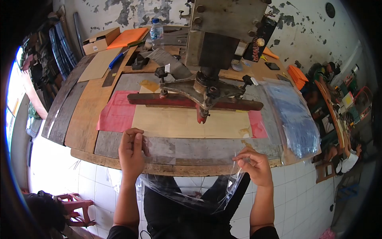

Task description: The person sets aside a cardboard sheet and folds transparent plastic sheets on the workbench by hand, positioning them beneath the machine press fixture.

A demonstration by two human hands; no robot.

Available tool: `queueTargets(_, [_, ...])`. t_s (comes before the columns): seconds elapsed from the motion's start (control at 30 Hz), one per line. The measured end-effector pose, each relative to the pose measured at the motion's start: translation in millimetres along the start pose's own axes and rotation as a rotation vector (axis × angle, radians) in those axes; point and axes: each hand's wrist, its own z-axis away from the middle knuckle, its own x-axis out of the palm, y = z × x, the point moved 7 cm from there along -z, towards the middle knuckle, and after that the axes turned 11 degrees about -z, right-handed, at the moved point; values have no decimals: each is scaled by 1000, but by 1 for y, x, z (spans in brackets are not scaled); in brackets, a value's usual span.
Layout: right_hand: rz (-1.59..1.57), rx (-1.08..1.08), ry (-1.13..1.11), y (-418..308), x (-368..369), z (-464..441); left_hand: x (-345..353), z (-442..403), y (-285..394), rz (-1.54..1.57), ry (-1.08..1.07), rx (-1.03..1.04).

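Note:
A clear plastic sheet [187, 191] hangs over the table's front edge, between my two hands. My left hand [132, 150], its fingers pinched, grips the sheet's left side above the grey table surface. On the right, my right hand [254, 163] pinches the sheet's other side with thumb and fingers. Beyond my hands lies a cream board [179, 125] with pink pieces [116, 111] at its ends. Over it stands a metal press [205, 89] with a long reddish bar [175, 100]; the bar hides part of the board.
Stacked clear plastic sheets [294, 119] lie at the table's right. Toward the back are a water bottle [156, 34], a cardboard box [101, 41], an orange packet [126, 38] and a phone [272, 66]. Other people sit at right; a red stool [77, 207] stands at lower left.

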Motion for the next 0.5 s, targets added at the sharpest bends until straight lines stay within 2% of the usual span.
queueTargets(0.2, [-100,19,88,6,1,2,-7,2,1,-55,6,-9])
queueTargets(0.5, [-90,0,260,-3,0,4,-12,6,4,-63,48,2])
